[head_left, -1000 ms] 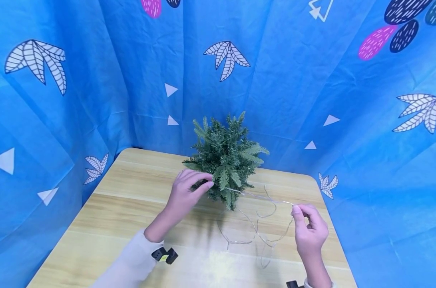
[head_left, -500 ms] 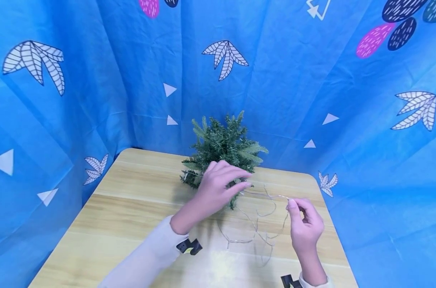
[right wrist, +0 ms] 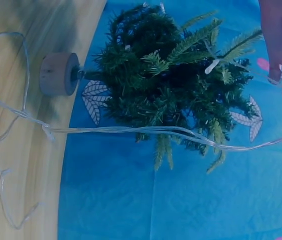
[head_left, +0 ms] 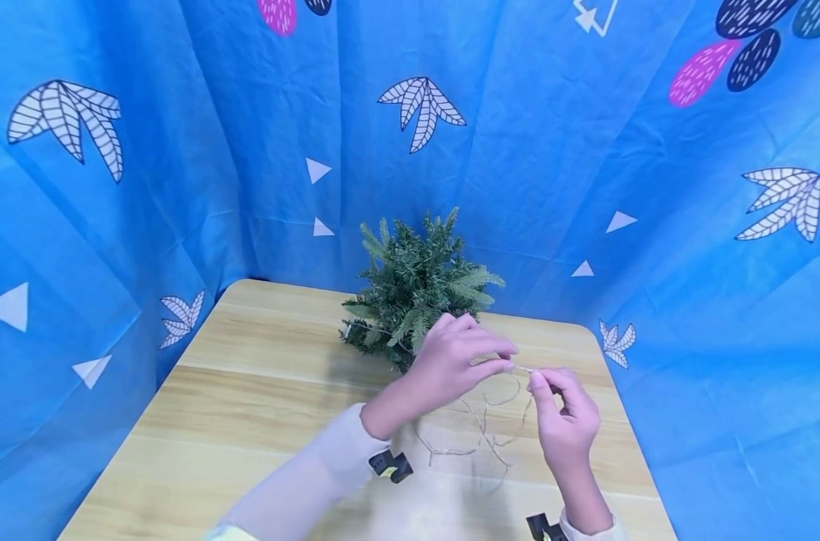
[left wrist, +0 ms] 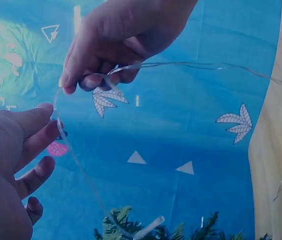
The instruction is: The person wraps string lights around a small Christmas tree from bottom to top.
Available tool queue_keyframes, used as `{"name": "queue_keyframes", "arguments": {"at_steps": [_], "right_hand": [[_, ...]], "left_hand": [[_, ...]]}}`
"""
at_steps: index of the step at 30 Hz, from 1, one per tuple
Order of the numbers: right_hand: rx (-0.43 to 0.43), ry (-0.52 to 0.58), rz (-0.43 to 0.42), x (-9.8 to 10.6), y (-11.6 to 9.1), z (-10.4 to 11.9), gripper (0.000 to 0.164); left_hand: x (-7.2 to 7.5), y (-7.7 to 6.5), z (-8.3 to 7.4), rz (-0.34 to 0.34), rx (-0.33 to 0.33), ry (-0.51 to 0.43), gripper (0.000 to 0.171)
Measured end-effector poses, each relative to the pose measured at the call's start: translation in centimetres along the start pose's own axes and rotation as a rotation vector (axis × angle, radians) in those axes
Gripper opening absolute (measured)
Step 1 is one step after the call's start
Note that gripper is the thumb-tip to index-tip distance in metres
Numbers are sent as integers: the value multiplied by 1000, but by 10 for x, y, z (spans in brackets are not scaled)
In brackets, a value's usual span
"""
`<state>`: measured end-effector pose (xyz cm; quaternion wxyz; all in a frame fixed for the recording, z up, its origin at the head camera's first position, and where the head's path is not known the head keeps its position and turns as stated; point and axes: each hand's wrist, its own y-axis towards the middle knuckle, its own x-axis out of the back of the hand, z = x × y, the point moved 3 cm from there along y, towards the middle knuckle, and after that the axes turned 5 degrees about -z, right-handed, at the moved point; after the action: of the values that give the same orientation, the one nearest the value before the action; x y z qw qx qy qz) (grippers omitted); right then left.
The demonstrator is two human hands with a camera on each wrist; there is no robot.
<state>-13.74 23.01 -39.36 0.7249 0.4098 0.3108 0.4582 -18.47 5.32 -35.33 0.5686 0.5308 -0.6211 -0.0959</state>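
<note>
A thin clear string light runs between the two hands. My left hand [head_left: 453, 357] has thumb and index finger at this wire [left wrist: 78, 165], its other fingers loosely spread. My right hand [head_left: 568, 417] pinches the string a short way to the right, with doubled strands [right wrist: 180, 132] trailing from it. Behind the left hand stands a small artificial Christmas tree [head_left: 416, 278], partly hidden by that hand. One stretch of the string crosses its left branches, and a small bulb [right wrist: 211, 66] shows against the needles. The tree's round wooden base [right wrist: 58, 74] is visible in the right wrist view.
The remaining string lies in loose loops [head_left: 453, 452] on the wooden table [head_left: 247, 421], in front of the tree. A blue patterned curtain [head_left: 267, 135] encloses the table at the back and sides.
My left hand has moved right from the tree's left side, across its front, to close beside the right hand. The right hand has shifted slightly left, still pinching the string light.
</note>
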Motion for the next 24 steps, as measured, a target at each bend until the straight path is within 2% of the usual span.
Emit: {"name": "queue_keyframes", "arguments": {"at_steps": [5, 8, 11, 14, 21, 24], "right_hand": [[13, 5, 16, 0, 1, -1, 18], [10, 0, 26, 1, 0, -3, 17], [-15, -59, 52, 5, -4, -3, 8], [-68, -131, 87, 7, -9, -2, 5], [-224, -223, 138, 10, -17, -1, 21], [-293, -255, 147, 11, -17, 2, 22]], "left_hand": [[-7, 0, -3, 39, -7, 3, 16], [-10, 0, -4, 37, -3, 3, 14], [-14, 1, -2, 21, 14, -1, 13], [-19, 2, 1, 12, 40, -11, 13], [-28, 5, 7, 1, 137, -80, 14], [-33, 6, 8, -4, 168, -83, 14]]}}
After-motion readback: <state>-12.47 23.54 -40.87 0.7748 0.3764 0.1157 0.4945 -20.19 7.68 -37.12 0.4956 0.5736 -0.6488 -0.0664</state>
